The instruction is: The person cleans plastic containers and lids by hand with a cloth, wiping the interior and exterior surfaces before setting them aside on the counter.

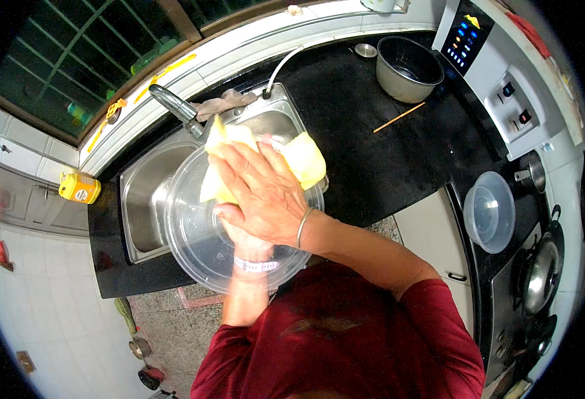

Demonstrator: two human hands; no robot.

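A large round clear plastic bowl (193, 249) is held over the front edge of the sink (147, 199). My left hand (247, 243) supports it from beneath and shows through the plastic; most of its fingers are hidden behind my right hand. Flat on top, my right hand (262, 193) presses a yellow cloth (304, 161) against the bowl. Parts of the cloth stick out on both sides of that hand. A grey rag (226, 104) lies behind the sink beside the faucet (176, 106).
Toward the back right, a deep metal pot (405, 76) and a single chopstick (399, 118) rest on the black counter (346, 120). Another clear plastic bowl (490, 216) stands at the right, near a wok (542, 276). A yellow bottle (80, 188) is at the left.
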